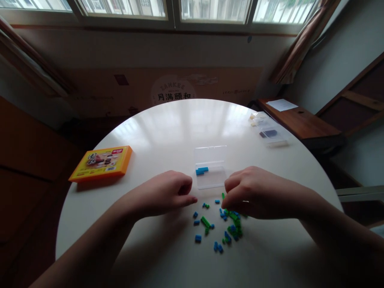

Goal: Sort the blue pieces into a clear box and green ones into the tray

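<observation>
My left hand (172, 190) hovers over the table left of a clear plastic box, its fingers curled and its thumb apart from them. Nothing shows in the gap. My right hand (250, 191) is closed in a pinch at the far side of a brick pile (235, 224); whatever it holds is hidden. A small green brick (223, 195) shows beside its fingertips. Joined blue bricks (202, 171) lie in the left part of the open clear box (211, 186). Nearer me are a green brick piece (205, 222) and a blue brick (198, 239).
An orange and yellow game box (103, 162) lies on the left of the round white table (156, 136). Clear containers (273, 134) with dark and yellowish contents stand at the far right edge. Beyond them, a wooden side table (303, 120) bears a paper sheet (282, 105).
</observation>
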`<state>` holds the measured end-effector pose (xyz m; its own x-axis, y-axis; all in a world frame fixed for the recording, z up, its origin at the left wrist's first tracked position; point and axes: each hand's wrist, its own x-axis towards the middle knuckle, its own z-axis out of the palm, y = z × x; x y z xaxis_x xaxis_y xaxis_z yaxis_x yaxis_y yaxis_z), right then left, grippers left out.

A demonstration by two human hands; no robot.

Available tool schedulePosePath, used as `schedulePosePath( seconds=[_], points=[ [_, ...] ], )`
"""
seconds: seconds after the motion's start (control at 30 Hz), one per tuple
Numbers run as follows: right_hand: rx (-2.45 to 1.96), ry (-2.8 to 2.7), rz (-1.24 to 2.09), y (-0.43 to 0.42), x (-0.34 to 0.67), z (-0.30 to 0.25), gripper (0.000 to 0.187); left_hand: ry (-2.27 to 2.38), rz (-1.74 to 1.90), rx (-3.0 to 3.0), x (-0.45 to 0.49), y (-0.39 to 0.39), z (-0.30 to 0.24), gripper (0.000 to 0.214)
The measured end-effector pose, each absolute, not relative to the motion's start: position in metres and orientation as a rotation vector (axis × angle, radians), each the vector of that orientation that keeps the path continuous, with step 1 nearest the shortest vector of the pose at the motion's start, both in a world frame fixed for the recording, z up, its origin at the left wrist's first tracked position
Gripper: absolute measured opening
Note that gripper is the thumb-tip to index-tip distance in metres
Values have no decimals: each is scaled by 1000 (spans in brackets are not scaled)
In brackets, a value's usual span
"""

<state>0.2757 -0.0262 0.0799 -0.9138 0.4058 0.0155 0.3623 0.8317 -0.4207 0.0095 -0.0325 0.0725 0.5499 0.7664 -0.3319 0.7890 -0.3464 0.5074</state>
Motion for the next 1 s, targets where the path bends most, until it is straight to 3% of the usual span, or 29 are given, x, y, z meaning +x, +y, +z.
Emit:
schedulePosePath(
  seconds=[0.57, 0.73, 1.0],
  points=[
    [-642, -2966, 787, -29, 274, 81, 12, 1109, -254, 2381, 19, -57, 82, 25],
    [-610, -2960, 955, -24, 281, 88, 17, 1089, -258, 2481, 31, -70, 81, 19],
    [-621, -2909, 958, -21, 284, 92, 21, 1098, -335, 2416, 22, -71, 77, 11]
  ],
)
